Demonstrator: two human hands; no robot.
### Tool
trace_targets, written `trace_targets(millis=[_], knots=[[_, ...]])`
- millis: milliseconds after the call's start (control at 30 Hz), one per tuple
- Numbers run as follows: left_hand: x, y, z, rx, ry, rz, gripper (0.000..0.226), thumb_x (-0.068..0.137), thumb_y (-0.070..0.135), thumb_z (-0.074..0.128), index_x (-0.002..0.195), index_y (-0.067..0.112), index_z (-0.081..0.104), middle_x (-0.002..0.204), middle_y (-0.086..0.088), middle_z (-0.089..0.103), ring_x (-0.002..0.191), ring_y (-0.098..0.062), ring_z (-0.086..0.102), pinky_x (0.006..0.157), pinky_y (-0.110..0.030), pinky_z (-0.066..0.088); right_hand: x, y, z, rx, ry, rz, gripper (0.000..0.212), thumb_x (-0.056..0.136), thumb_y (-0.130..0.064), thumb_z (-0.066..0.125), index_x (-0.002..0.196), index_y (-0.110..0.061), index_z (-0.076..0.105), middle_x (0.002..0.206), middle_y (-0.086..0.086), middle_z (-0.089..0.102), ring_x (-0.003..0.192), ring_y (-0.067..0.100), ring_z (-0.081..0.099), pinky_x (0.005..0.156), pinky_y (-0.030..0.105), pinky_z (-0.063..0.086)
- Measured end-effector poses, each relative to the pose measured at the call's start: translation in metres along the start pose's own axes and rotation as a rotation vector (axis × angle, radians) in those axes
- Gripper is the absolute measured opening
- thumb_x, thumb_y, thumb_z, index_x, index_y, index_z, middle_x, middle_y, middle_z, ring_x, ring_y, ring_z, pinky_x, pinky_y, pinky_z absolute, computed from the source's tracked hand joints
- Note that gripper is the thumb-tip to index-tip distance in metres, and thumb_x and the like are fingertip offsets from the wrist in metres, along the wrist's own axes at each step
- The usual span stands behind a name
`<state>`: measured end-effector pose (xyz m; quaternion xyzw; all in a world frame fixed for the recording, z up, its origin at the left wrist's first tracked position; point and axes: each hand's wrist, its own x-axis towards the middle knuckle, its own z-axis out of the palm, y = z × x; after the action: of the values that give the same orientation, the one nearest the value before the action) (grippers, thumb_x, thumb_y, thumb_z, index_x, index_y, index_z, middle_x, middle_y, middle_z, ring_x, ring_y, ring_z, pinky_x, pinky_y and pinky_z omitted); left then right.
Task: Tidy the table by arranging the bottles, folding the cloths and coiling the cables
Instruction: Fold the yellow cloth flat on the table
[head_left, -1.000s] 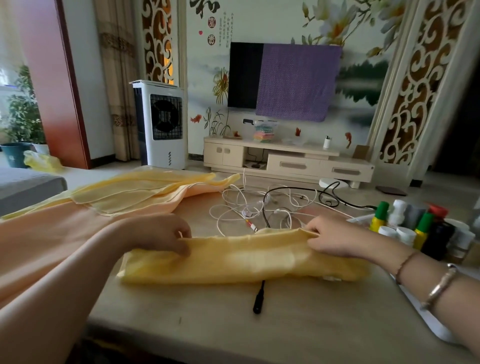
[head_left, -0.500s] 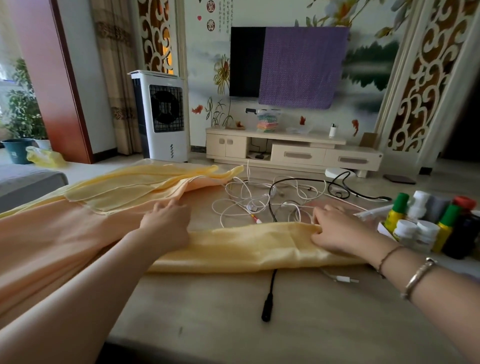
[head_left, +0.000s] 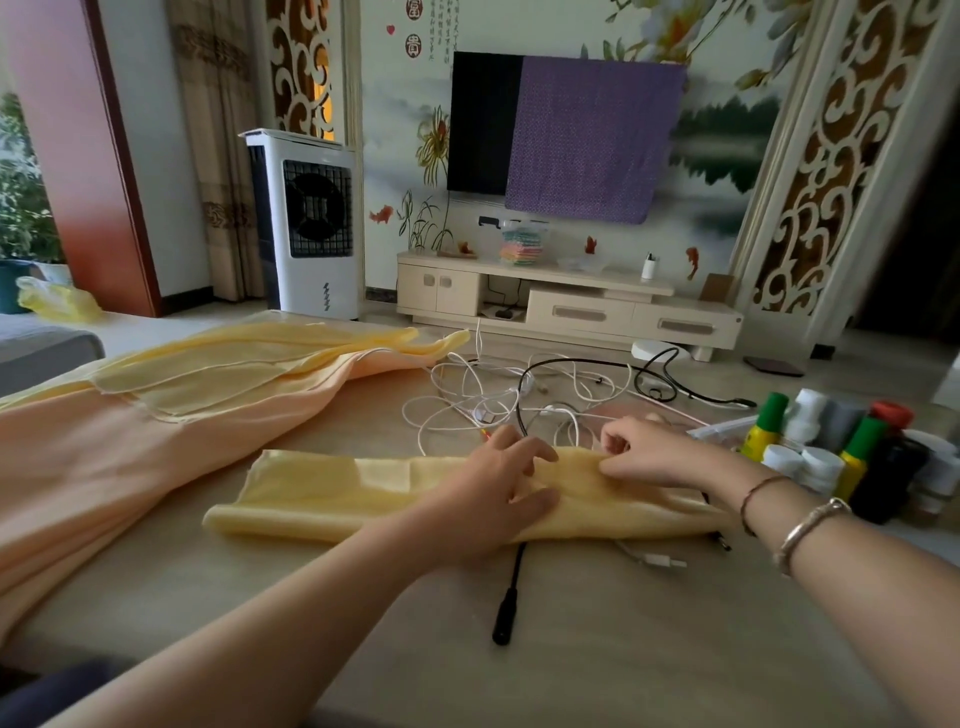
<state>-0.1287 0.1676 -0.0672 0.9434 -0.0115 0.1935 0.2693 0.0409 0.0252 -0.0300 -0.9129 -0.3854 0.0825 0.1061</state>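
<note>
While the left hand rests with relaxed fingers on the folded yellow cloth, the right hand pinches its top edge. White cables lie tangled just behind.

Living room: wall-mounted television at 12 o'clock, half draped in purple cloth, above a cream TV cabinet. White air cooler at 11 o'clock; floral mural wall; possibly potted plants at 9 o'clock.
</note>
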Motion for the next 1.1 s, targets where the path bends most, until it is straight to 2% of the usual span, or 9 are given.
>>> trace_targets(millis=[167, 300, 400, 467, 567, 733, 867, 967, 1100], knots=[[-0.006, -0.009, 0.011, 0.130, -0.011, -0.036, 0.045, 0.092, 0.045, 0.054, 0.132, 0.026, 0.048, 0.124, 0.007, 0.033, 0.104, -0.013, 0.042, 0.100, -0.026, 0.033, -0.004, 0.001, -0.018, -0.028, -0.015, 0.002, 0.016, 0.081, -0.031, 0.061, 0.077, -0.019, 0.052, 0.079, -0.001, 0.054, 0.069, 0.015, 0.046, 0.063, 0.030, 0.036], [-0.006, -0.010, 0.013, 0.200, -0.046, -0.049, 0.049, 0.094, 0.051, 0.046, 0.137, 0.027, 0.044, 0.135, 0.007, 0.032, 0.123, -0.021, 0.035, 0.108, -0.032, 0.027, -0.016, 0.002, -0.036, -0.068, -0.230, 0.045, 0.023, 0.084, -0.026, 0.057, 0.067, -0.019, 0.043, 0.064, -0.003, 0.036, 0.059, 0.015, 0.030, 0.051, 0.027, 0.024], [-0.004, -0.008, 0.013, 0.178, -0.048, -0.063, 0.044, 0.097, 0.047, 0.041, 0.136, 0.028, 0.047, 0.136, 0.008, 0.035, 0.122, -0.023, 0.037, 0.107, -0.032, 0.028, -0.023, -0.001, -0.048, 0.117, -0.259, 0.046, 0.029, 0.083, -0.017, 0.055, 0.059, -0.019, 0.039, 0.058, -0.005, 0.034, 0.050, 0.012, 0.030, 0.049, 0.022, 0.024], [-0.004, -0.006, 0.014, 0.129, -0.006, -0.079, 0.038, 0.099, 0.040, 0.040, 0.133, 0.028, 0.052, 0.134, 0.008, 0.039, 0.122, -0.023, 0.039, 0.106, -0.032, 0.031, -0.027, -0.005, -0.055, 0.351, -0.223, 0.064, 0.025, 0.085, -0.014, 0.056, 0.061, -0.016, 0.049, 0.059, -0.002, 0.048, 0.046, 0.009, 0.046, 0.046, 0.019, 0.035], [-0.003, 0.000, 0.015, 0.070, 0.074, -0.109, 0.034, 0.098, 0.041, 0.043, 0.128, 0.029, 0.055, 0.129, 0.007, 0.043, 0.113, -0.022, 0.049, 0.101, -0.034, 0.037, -0.034, -0.015, -0.062, 0.734, -0.249, 0.133, 0.013, 0.089, -0.024, 0.060, 0.087, -0.012, 0.063, 0.071, 0.007, 0.069, 0.059, 0.017, 0.066, 0.048, 0.024, 0.050], [-0.002, 0.005, 0.016, 0.043, 0.148, -0.164, 0.046, 0.086, 0.053, 0.059, 0.126, 0.033, 0.049, 0.123, 0.011, 0.038, 0.098, -0.019, 0.054, 0.085, -0.034, 0.046, -0.025, -0.038, -0.053, 1.161, -0.286, 0.094, 0.016, 0.088, -0.026, 0.060, 0.080, -0.013, 0.057, 0.062, 0.004, 0.058, 0.053, 0.012, 0.057, 0.052, 0.023, 0.051], [-0.001, 0.006, 0.013, 0.020, 0.102, -0.162, 0.042, 0.084, 0.038, 0.063, 0.124, 0.028, 0.052, 0.123, 0.007, 0.039, 0.097, -0.020, 0.053, 0.084, -0.032, 0.046, -0.019, -0.061, -0.041, 1.239, -0.355, 0.092, 0.022, 0.090, -0.022, 0.058, 0.070, -0.014, 0.056, 0.057, 0.002, 0.057, 0.048, 0.010, 0.057, 0.046, 0.017, 0.049], [0.002, 0.005, -0.002, -0.156, 0.122, -0.258, 0.024, 0.087, 0.014, 0.056, 0.110, 0.014, 0.064, 0.114, -0.003, 0.052, 0.089, -0.018, 0.058, 0.078, -0.026, 0.047, -0.015, -0.077, -0.032, 1.137, -0.390, 0.084, 0.021, 0.091, -0.025, 0.058, 0.072, -0.016, 0.056, 0.058, 0.001, 0.056, 0.049, 0.010, 0.056, 0.042, 0.017, 0.046], [-0.008, -0.002, -0.044, -0.836, 0.223, -0.745, 0.036, 0.101, 0.032, 0.040, 0.091, 0.007, 0.065, 0.076, -0.006, 0.068, 0.062, -0.015, 0.064, 0.066, -0.030, 0.055, -0.013, -0.098, -0.017, 0.992, -0.399, 0.051, 0.031, 0.094, -0.043, 0.052, 0.079, -0.017, 0.058, 0.063, -0.001, 0.063, 0.051, 0.009, 0.060, 0.043, 0.018, 0.045]])
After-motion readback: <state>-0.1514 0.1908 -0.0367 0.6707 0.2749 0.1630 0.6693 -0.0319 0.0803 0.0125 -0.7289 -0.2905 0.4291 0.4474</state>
